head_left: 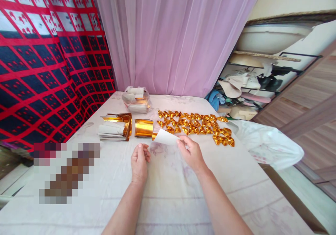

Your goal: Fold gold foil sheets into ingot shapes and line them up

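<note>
Both forearms enter from the near edge onto the pale cloth-covered surface [168, 193].

Left hand [139, 163]: rests palm down on the cloth, fingers loosely curled together, gripping nothing. It sits just left of the sheet's near edge, probably placed there as a steadying rest.

Right hand [193, 154]: thumb and fingers [181, 141] pinched shut on the right corner of a paper sheet [166, 137]. White side faces up; a gold edge shows at its far left tip, so it looks foil-backed. The sheet is lifted slightly off the cloth and tilted, held by one corner.

Just beyond the fingers, to the left: a curled gold foil stack [144, 128], and further left a pile of sheets [115, 128] lying white side up with gold showing at the edges. Stock is kept within easy reach of the left hand.

Beyond the fingers and to the right: many small folded gold pieces [195, 124], laid in rough rows and touching or nearly touching. Their grouping apart from the flat stock suggests they are sorted as a separate lot.

Farther back, past the piles: a clear bag [136, 100] holding white packets.

Right of the surface: a white plastic bag [267, 145]. Behind all, a lilac curtain [168, 35] and a red and navy patterned cloth [47, 63].

No readable writing or brand anywhere.
</note>
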Demonstrator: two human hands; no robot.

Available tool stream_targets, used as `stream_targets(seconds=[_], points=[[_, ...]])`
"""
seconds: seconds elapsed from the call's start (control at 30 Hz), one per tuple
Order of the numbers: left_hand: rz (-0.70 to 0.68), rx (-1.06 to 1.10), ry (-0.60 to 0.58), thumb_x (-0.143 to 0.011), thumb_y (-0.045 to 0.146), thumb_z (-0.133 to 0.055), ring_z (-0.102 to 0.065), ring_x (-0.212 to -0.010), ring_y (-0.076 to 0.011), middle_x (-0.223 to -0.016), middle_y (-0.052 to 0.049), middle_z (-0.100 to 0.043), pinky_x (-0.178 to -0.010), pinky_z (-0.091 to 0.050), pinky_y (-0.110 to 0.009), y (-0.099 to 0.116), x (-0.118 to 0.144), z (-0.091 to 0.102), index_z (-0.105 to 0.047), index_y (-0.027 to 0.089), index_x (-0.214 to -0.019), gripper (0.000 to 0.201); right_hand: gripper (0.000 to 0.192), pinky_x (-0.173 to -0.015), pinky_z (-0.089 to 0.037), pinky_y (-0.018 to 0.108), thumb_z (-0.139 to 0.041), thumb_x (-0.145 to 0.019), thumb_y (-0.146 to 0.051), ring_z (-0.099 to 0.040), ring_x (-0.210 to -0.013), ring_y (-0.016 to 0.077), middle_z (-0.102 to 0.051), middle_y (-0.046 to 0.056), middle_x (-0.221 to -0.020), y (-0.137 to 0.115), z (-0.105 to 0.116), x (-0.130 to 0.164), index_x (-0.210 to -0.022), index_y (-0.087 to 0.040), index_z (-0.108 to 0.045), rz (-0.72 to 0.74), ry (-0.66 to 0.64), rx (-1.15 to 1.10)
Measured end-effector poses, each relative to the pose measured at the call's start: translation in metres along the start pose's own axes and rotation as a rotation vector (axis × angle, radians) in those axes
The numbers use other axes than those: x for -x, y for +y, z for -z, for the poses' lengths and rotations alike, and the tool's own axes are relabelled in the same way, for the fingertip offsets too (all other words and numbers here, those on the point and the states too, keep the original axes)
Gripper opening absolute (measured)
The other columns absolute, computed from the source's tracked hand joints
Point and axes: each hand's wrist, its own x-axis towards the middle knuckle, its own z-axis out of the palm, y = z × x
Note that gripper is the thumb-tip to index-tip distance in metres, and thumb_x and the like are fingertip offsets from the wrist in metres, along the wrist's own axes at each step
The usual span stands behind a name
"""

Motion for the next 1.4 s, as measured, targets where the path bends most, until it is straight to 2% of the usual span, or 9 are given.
stream_targets(seconds=[0.2,0.27,0.33,0.43,0.73,1.0,1.17,1.3,1.4], points=[[-0.106,-0.087,-0.055,-0.084,0.062,-0.048,-0.062,-0.077,-0.0183,-0.086,-0.006,-0.067,-0.065,-0.051,-0.028,-0.004,-0.001,0.002,-0.066,0.017,-0.087,0.049,0.028,-0.046,-0.039,0.021,-0.051,-0.085,-0.048,-0.054,-0.049,0.0126,-0.056,-0.004,-0.057,-0.006,0.038,0.015,-0.076,-0.021,-0.053,-0.345,-0.213,-0.433],[-0.117,-0.114,-0.080,-0.085,0.062,-0.045,-0.061,-0.075,-0.0183,-0.083,-0.006,-0.067,-0.065,-0.051,-0.029,-0.005,-0.001,0.003,-0.067,0.016,-0.086,0.051,0.026,-0.047,-0.039,0.021,-0.048,-0.087,-0.044,-0.057,-0.051,0.0131,-0.059,-0.002,-0.060,0.003,0.039,0.015,-0.078,-0.021,-0.054,-0.415,-0.260,-0.260],[-0.126,-0.141,-0.101,-0.086,0.061,-0.046,-0.061,-0.074,-0.0179,-0.084,-0.006,-0.068,-0.066,-0.051,-0.029,-0.005,-0.001,0.002,-0.066,0.016,-0.087,0.049,0.025,-0.052,-0.040,0.021,-0.042,-0.090,-0.034,-0.059,-0.055,0.0126,-0.062,-0.002,-0.061,0.015,0.035,0.014,-0.073,-0.021,-0.055,-0.447,-0.253,0.181],[-0.137,-0.178,-0.135,-0.084,0.056,-0.052,-0.062,-0.076,-0.0169,-0.086,-0.005,-0.068,-0.069,-0.051,-0.028,-0.006,-0.001,0.000,-0.064,0.017,-0.094,0.042,0.021,-0.058,-0.038,0.022,-0.051,-0.085,-0.027,-0.060,-0.062,0.0147,-0.065,-0.001,-0.062,0.031,0.025,0.013,-0.068,-0.021,-0.060,-0.450,-0.212,0.383],[-0.376,-0.583,-0.430,-0.082,0.041,-0.058,-0.064,-0.087,-0.0203,-0.093,-0.006,-0.070,-0.085,-0.050,-0.036,-0.009,0.006,-0.003,-0.065,0.019,-0.114,0.039,0.024,-0.063,-0.035,0.025,-0.048,-0.093,-0.031,-0.065,-0.074,0.0182,-0.074,0.002,-0.078,0.041,-0.001,0.016,-0.087,-0.024,-0.069,-0.436,-0.072,0.618],[-0.376,-0.874,-0.448,-0.082,0.030,-0.058,-0.058,-0.065,-0.0145,-0.068,0.004,-0.060,-0.068,-0.046,-0.026,-0.010,0.007,-0.003,-0.060,0.022,-0.125,0.044,0.024,-0.064,-0.040,0.026,-0.047,-0.093,-0.031,-0.066,-0.075,0.0184,-0.074,0.002,-0.078,0.053,-0.004,0.016,-0.104,-0.023,-0.068,-0.415,-0.016,0.625],[-0.352,-0.977,-0.386,-0.082,0.031,-0.058,-0.056,-0.061,-0.0153,-0.063,0.005,-0.057,-0.063,-0.042,-0.026,-0.003,0.010,-0.004,-0.058,0.021,-0.128,0.047,0.032,-0.070,-0.047,0.027,-0.052,-0.087,-0.022,-0.065,-0.077,0.0176,-0.071,0.003,-0.092,0.045,0.002,0.030,-0.118,-0.021,-0.061,-0.192,0.020,0.597],[-0.295,-0.981,-0.364,-0.084,0.033,-0.055,-0.055,-0.058,-0.0153,-0.060,0.005,-0.055,-0.060,-0.038,-0.025,0.001,0.014,-0.004,-0.055,0.022,-0.130,0.048,0.039,-0.086,-0.049,0.030,-0.051,-0.081,-0.008,-0.061,-0.101,0.0203,-0.066,0.008,-0.113,0.034,0.005,0.050,-0.116,-0.022,-0.063,0.194,-0.111,0.605],[-0.211,-0.899,-0.364,-0.084,0.038,-0.053,-0.055,-0.057,-0.0144,-0.061,0.006,-0.054,-0.058,-0.037,-0.024,0.005,0.019,-0.004,-0.054,0.022,-0.130,0.049,0.046,-0.091,-0.049,0.034,-0.052,-0.081,-0.004,-0.058,-0.109,0.0227,-0.062,0.010,-0.123,0.030,0.002,0.060,-0.122,-0.021,-0.062,0.329,-0.182,0.660]])
